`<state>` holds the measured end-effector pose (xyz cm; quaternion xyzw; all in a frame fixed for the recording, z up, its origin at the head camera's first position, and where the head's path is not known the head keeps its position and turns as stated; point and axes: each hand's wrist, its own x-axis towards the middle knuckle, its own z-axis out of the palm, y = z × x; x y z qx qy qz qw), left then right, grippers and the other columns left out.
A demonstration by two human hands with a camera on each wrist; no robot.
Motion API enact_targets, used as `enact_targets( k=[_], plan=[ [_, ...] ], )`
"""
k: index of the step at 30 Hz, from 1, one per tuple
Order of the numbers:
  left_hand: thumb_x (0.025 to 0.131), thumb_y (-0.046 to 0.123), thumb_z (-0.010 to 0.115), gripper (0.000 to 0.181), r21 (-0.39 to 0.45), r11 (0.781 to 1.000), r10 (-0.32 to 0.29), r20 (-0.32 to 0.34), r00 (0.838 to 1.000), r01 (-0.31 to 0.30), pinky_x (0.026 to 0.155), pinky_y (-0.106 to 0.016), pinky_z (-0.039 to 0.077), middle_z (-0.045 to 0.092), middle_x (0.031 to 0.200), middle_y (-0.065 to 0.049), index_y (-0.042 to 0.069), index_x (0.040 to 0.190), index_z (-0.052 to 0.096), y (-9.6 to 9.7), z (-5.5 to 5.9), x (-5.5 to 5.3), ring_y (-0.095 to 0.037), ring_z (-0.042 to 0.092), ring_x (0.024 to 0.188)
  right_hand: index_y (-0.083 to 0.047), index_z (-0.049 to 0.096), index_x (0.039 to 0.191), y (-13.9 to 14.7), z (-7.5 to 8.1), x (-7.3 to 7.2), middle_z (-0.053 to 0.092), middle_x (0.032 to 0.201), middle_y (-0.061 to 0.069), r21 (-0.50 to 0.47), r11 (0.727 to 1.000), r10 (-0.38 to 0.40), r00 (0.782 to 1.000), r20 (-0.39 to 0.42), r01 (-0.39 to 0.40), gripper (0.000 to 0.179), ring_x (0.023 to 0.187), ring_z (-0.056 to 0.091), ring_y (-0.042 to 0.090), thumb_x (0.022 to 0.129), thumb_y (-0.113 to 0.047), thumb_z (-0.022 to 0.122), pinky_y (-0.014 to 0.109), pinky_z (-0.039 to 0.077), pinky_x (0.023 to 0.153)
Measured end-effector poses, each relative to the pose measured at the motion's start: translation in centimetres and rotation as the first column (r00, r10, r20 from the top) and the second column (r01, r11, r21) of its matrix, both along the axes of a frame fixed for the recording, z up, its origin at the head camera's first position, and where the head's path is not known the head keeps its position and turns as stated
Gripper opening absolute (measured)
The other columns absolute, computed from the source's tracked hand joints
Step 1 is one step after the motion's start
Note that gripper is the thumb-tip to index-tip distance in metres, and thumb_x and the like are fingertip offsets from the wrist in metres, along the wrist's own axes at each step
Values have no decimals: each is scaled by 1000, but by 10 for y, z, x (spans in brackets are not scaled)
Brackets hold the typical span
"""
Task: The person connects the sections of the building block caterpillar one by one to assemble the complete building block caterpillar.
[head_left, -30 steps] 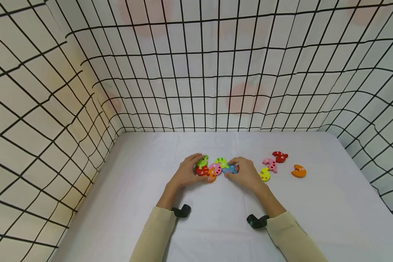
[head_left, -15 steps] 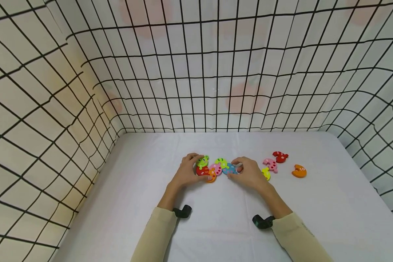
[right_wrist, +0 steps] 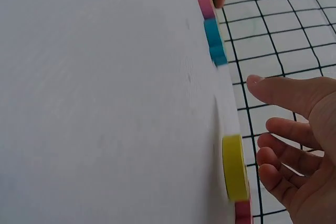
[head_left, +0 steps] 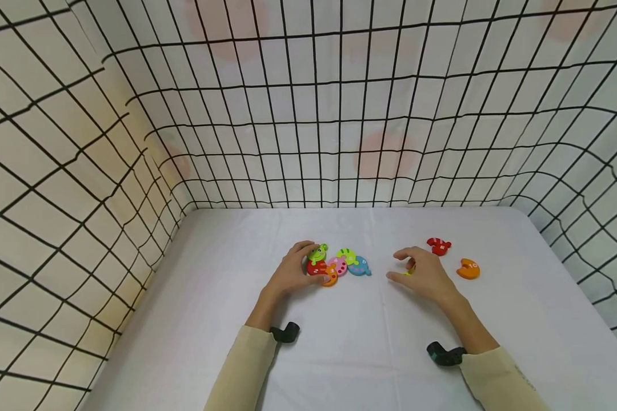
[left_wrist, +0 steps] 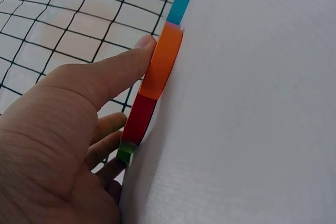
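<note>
A joined row of wooden caterpillar puzzle pieces lies on the white cloth: a green head (head_left: pixel 317 252), then red (head_left: pixel 316 268), orange (head_left: pixel 331 276), pink (head_left: pixel 338 265), lime (head_left: pixel 345 256) and blue (head_left: pixel 359 266) pieces. My left hand (head_left: pixel 294 269) holds the head end, its thumb against the orange piece's edge and its fingers by the green head. Farther right, my right hand (head_left: pixel 428 275) hovers with parted fingers around a yellow piece (right_wrist: pixel 234 166), mostly hidden in the head view. The right wrist view shows the thumb and fingers apart from that piece.
Loose to the right lie a red piece (head_left: pixel 439 246) and an orange piece numbered 10 (head_left: pixel 468 269). Beyond the yellow one, a pinkish-red edge (right_wrist: pixel 242 211) shows. Black wire grid (head_left: pixel 329 137) surrounds the table's back and sides.
My right hand has let go of the blue piece and moved right, over the yellow piece, covering the loose pink one. The left hand stays in place on the row.
</note>
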<state>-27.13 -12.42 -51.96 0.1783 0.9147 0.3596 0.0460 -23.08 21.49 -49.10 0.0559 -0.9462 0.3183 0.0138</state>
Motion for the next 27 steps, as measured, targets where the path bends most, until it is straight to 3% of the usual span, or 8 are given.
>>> enact_targets(
  k=[6,14,27],
  plan=[
    [82,41,84,80,22,1000,16,4,1000,-17,120,-58,36,40,160,-6,19,151,51,-1,-3,0,-32,40,149,-4,69,124,17,-1,8,64,99,11,28,1000,-6,1000,-25,6,58,91,51,24,80,-36,88,27,45,70],
    [82,45,84,84,21,1000,10,-11,1000,-10,122,-53,36,40,161,-7,16,153,50,-2,-5,-1,-30,41,149,-3,68,126,32,-4,15,59,96,10,62,998,-3,1000,-2,4,62,88,50,23,77,-32,91,26,40,66],
    [82,45,84,83,27,999,21,-8,1000,-21,123,-53,35,39,162,-6,17,153,50,-1,-2,-1,-30,39,151,-1,68,125,32,-8,16,56,105,13,107,993,51,999,-9,-50,58,92,51,25,79,-29,90,31,49,72]
  ],
)
